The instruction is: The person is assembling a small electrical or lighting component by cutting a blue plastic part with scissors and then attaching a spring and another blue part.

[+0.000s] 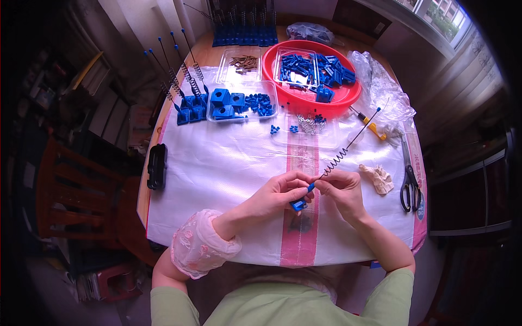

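Observation:
Near the front middle of the table, my left hand (pixel 274 194) is closed on a small blue plastic piece (pixel 298 205), pinching it between thumb and fingers. My right hand (pixel 343 194) pinches the lower end of a black coiled spring wire (pixel 335 161), right beside that piece. The wire slants up to the right and ends in a small blue tip (pixel 378 110). Where wire and piece meet, my fingers partly hide the join. To the right of my right hand lies a crumpled beige cloth (pixel 377 179).
Finished-looking spring-wire pieces on blue bases (pixel 191 110) stand at the left. A clear box of blue parts (pixel 275 112), a tray of brown pins (pixel 220 70) and a red basin (pixel 356 95) are farther back. Scissors (pixel 411 190) and a yellow-handled screwdriver (pixel 374 129) lie right; a black holder (pixel 157 167) left.

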Demonstrator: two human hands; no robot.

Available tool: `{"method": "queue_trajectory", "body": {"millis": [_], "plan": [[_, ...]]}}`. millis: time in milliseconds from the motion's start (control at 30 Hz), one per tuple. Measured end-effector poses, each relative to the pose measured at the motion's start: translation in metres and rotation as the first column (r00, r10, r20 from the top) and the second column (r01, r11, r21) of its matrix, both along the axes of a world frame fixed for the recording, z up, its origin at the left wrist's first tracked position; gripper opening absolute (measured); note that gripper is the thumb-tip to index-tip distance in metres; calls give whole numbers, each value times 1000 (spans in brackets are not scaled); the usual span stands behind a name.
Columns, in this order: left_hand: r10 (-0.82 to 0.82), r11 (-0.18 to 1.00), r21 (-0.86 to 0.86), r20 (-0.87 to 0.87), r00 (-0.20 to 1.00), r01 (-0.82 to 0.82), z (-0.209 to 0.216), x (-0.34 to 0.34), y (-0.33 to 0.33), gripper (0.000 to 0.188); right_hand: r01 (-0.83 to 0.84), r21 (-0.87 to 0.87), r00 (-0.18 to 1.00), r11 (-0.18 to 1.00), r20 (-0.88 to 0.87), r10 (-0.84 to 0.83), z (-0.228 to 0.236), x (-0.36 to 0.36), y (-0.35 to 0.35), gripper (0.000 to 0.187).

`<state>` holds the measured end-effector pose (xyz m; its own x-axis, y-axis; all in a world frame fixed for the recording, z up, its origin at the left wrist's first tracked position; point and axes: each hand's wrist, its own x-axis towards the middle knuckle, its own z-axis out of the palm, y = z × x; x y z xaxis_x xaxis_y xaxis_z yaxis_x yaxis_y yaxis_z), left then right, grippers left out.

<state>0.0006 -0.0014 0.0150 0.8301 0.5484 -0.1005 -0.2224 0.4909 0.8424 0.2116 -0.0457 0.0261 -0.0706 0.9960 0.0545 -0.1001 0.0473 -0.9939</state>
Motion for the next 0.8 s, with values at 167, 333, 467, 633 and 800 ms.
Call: {"method": "queue_trajectory", "body": {"millis": [167, 333, 467, 633, 800], "plan": [[3, 999, -36, 14, 1000, -2, 1, -1, 0, 28, 45, -121, 997, 992, -63, -53, 1, -2, 1, 7], [-9, 1000, 17, -2, 1000, 9, 1, -1, 1, 28, 2, -137, 992, 991, -125, -20, 3, 0, 1, 6], [-21, 1000, -16, 0, 1000, 21, 5, -1, 0, 28, -35, -132, 992, 991, -124, 18, 5, 2, 2, 5], [-24, 986, -166, 19, 1000, 27, 5, -1, -1, 26, -62, -101, 996, 993, -75, 54, 5, 2, 2, 6], [-60, 996, -75, -29, 998, 57, 4, -2, 0, 25, -82, -11, 996, 997, -45, 81, 3, 1, -2, 10]]}}
